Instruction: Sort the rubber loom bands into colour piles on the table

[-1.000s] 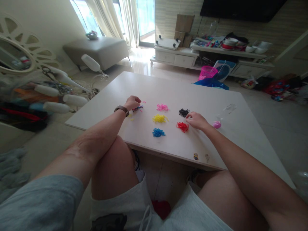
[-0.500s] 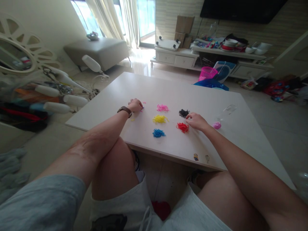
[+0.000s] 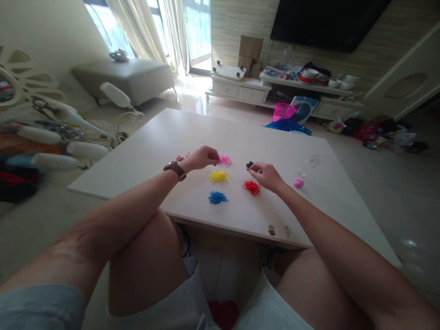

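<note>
My left hand point(image 3: 207, 157) is closed in a pinch at the left edge of a pile of pink rubber bands point(image 3: 226, 160). A tiny dark bluish speck shows at its fingertips, too small to name. Fingers bent and pressed together, my right hand point(image 3: 267, 176) is beside the pile of black rubber bands point(image 3: 249, 165), partly covering it; what it holds, if anything, is hidden. Yellow rubber bands point(image 3: 220, 176), blue rubber bands point(image 3: 217, 197) and red rubber bands point(image 3: 251, 187) lie in separate heaps on the white table point(image 3: 192, 129). Small pink pieces point(image 3: 179, 157) lie behind my left wrist.
Toward the table's right side are a pink lump point(image 3: 298, 183) and a clear plastic piece point(image 3: 313, 160). A minion sticker point(image 3: 271, 229) and a small pale shape point(image 3: 287, 231) lie near the front edge. A white lamp point(image 3: 115, 95) stands at the left, a pink basket point(image 3: 283, 112) beyond the table.
My left hand has moved right, from the small bands at the left to the pink pile. My right hand stays by the black pile. The camera view has shifted slightly.
</note>
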`<state>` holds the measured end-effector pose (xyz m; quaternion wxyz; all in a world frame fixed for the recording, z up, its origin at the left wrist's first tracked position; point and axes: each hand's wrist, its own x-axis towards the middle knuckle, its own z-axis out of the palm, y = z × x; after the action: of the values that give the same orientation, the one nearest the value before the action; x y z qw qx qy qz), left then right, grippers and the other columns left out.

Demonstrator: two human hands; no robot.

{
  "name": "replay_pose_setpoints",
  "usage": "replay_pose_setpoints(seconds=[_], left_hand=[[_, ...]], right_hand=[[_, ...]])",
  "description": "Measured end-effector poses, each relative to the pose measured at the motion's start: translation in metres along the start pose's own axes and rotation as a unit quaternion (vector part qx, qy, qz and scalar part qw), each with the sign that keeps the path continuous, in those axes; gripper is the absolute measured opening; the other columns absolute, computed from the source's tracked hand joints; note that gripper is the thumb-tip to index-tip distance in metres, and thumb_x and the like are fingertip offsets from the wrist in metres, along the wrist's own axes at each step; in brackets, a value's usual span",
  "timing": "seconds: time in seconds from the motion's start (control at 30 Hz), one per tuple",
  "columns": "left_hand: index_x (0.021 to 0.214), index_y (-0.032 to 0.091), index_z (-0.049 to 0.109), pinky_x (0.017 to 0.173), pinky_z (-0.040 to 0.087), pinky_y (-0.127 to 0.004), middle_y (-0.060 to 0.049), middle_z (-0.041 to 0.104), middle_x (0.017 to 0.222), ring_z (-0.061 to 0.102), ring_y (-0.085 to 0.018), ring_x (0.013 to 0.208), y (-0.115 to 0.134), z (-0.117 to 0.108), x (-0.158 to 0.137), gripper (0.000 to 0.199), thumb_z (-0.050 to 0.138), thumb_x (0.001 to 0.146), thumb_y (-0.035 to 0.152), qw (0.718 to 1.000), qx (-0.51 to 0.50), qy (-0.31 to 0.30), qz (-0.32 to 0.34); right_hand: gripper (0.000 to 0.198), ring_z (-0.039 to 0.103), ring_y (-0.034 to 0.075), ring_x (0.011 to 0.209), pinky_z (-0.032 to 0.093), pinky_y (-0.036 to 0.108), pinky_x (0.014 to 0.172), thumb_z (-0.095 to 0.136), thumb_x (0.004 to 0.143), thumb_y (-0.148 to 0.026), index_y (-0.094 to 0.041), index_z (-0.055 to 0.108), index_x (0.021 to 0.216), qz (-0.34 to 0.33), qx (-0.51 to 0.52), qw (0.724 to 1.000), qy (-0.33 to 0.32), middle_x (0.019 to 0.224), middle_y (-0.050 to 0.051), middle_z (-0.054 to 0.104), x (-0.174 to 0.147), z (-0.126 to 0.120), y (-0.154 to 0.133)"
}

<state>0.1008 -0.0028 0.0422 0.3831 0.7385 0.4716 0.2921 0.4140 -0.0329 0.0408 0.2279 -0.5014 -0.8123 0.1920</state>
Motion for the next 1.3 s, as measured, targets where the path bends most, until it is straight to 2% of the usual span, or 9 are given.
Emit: replay_pose_setpoints(seconds=[0.1, 0.2, 0.37, 0.63, 0.97, 1.17, 1.3], left_hand=[[0.08, 0.014, 0.073, 0.064, 0.052, -0.026, -0.007, 0.075, 0.076, 0.068, -0.016, 0.07, 0.015, 0.021, 0.001, 0.021, 0.079, 0.073, 0.032, 0.998, -0.024, -0.037, 0.037], [0.083, 0.013, 0.073, 0.062, 0.051, -0.025, -0.006, 0.074, 0.074, 0.067, -0.015, 0.069, 0.03, 0.04, -0.002, 0.022, 0.078, 0.075, 0.033, 0.996, -0.035, -0.06, 0.062], [0.088, 0.014, 0.072, 0.064, 0.052, -0.024, -0.005, 0.073, 0.075, 0.068, -0.015, 0.071, 0.05, 0.056, -0.011, 0.016, 0.075, 0.079, 0.028, 0.99, -0.03, -0.101, 0.089], [0.084, 0.015, 0.073, 0.065, 0.05, -0.024, -0.004, 0.073, 0.075, 0.067, -0.015, 0.072, 0.057, 0.062, -0.016, 0.009, 0.071, 0.08, 0.023, 0.988, -0.008, -0.113, 0.105], [0.084, 0.015, 0.07, 0.064, 0.05, -0.023, -0.004, 0.072, 0.073, 0.069, -0.015, 0.07, 0.055, 0.061, -0.013, 0.008, 0.069, 0.083, 0.023, 0.989, -0.004, -0.112, 0.1], [0.092, 0.018, 0.065, 0.059, 0.049, -0.022, 0.001, 0.066, 0.071, 0.07, -0.014, 0.065, 0.048, 0.057, -0.01, 0.007, 0.063, 0.085, 0.02, 0.994, -0.033, -0.082, 0.071], [0.08, 0.015, 0.069, 0.06, 0.05, -0.021, -0.001, 0.066, 0.076, 0.069, -0.012, 0.064, 0.051, 0.055, -0.01, 0.013, 0.056, 0.084, 0.013, 0.993, -0.029, -0.089, 0.073]], right_hand=[[0.016, 0.07, 0.017, 0.083, 0.052, 0.029, 0.078, 0.062, 0.09, -0.028, -0.02, 0.076, 0.092, -0.03, 0.046, 0.998, -0.006, 0.093, 0.004, 0.078, -0.004, 0.0, -0.018], [0.018, 0.07, 0.019, 0.086, 0.053, 0.03, 0.078, 0.064, 0.091, -0.033, -0.02, 0.076, 0.095, -0.058, 0.047, 0.997, -0.023, 0.095, 0.006, 0.078, -0.009, 0.0, -0.028], [0.021, 0.07, 0.019, 0.087, 0.052, 0.029, 0.077, 0.064, 0.092, -0.036, -0.019, 0.076, 0.095, -0.074, 0.042, 0.995, -0.047, 0.095, 0.007, 0.077, -0.013, -0.003, -0.031], [0.017, 0.066, 0.015, 0.072, 0.045, 0.025, 0.067, 0.063, 0.089, -0.027, -0.02, 0.078, 0.084, -0.081, 0.019, 0.993, -0.083, 0.079, 0.003, 0.076, -0.016, -0.009, -0.038], [0.014, 0.066, 0.017, 0.074, 0.045, 0.028, 0.072, 0.062, 0.083, -0.024, -0.021, 0.074, 0.075, -0.036, -0.059, 0.997, -0.031, 0.08, 0.003, 0.076, -0.015, -0.011, -0.043], [0.014, 0.065, 0.018, 0.073, 0.045, 0.028, 0.07, 0.062, 0.082, -0.025, -0.021, 0.073, 0.074, -0.024, -0.046, 0.999, -0.005, 0.078, 0.003, 0.075, -0.016, -0.014, -0.041], [0.014, 0.065, 0.018, 0.073, 0.044, 0.028, 0.069, 0.062, 0.082, -0.026, -0.021, 0.073, 0.074, -0.025, -0.047, 0.999, -0.007, 0.078, 0.004, 0.075, -0.016, -0.014, -0.041]])
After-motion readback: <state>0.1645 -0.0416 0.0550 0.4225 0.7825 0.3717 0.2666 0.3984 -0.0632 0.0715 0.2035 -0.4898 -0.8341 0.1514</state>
